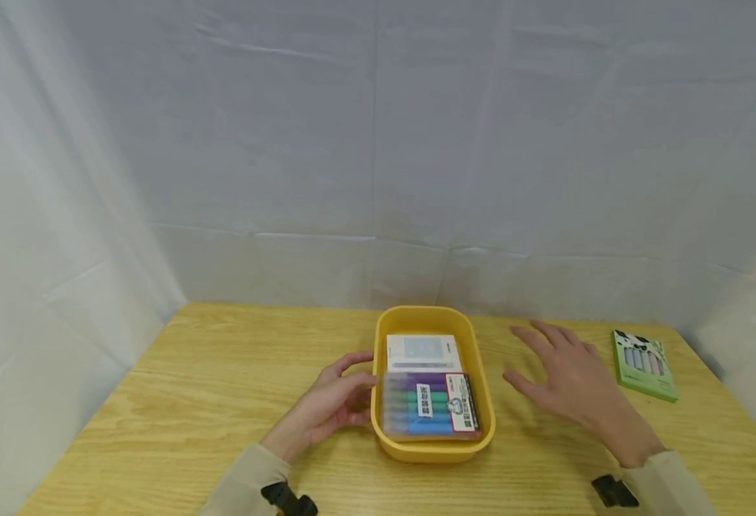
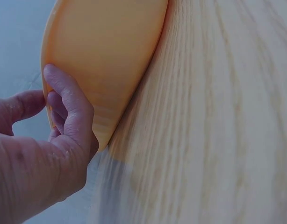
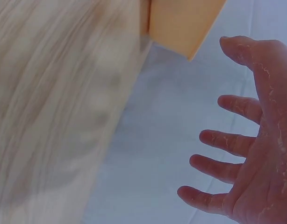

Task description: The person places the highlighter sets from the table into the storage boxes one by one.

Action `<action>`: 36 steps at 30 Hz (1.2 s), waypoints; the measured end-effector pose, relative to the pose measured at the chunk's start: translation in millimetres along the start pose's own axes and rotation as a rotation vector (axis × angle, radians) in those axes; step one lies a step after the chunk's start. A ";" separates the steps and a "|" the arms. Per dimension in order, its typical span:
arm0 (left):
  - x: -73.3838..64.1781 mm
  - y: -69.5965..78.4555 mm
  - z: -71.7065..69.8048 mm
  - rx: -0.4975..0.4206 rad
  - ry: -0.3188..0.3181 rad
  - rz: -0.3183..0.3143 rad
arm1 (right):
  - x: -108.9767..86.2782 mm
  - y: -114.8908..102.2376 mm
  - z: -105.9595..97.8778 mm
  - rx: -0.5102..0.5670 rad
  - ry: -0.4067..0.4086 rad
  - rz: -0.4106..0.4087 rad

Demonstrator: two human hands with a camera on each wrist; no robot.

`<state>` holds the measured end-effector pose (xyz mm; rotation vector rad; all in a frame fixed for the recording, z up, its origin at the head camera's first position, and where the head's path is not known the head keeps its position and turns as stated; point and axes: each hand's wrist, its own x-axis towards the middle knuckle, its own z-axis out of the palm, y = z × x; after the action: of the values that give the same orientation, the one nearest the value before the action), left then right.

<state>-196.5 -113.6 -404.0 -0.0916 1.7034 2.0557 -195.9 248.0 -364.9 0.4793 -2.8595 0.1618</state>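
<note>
A yellow plastic basket (image 1: 432,454) stands on the wooden table with a clear-fronted pack of markers (image 1: 410,405) in its near half. Behind the markers lies a white box (image 1: 423,351) with a pale picture on it. My left hand (image 1: 326,408) pinches the left rim of the basket; in the left wrist view, the thumb is at the rim and the curled fingers (image 2: 71,100) lie against the outer wall. To the right of the basket, my right hand (image 1: 567,373) hovers with spread fingers and holds nothing. Its fingers (image 3: 223,170) also show apart in the right wrist view.
A green box of pens (image 1: 645,365) with a panda-like pattern lies near the table's right edge, beyond my right hand. White sheeting (image 1: 378,158) hangs behind and on both sides of the wooden table (image 1: 223,373).
</note>
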 end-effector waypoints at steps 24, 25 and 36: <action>1.4 0.2 -0.1 -0.005 0.001 0.001 | -10.4 44.9 9.8 -0.042 -0.073 0.095; 1.6 0.2 -0.1 -0.006 0.002 0.001 | -10.4 47.3 10.3 -0.041 -0.074 0.097; 3.5 1.5 1.3 -0.012 0.000 -0.001 | -11.6 74.4 14.4 -0.034 -0.106 0.152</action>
<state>-199.9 -111.4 -403.5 -0.0968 1.6909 2.0658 -213.1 319.4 -386.9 0.2706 -2.9968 0.1169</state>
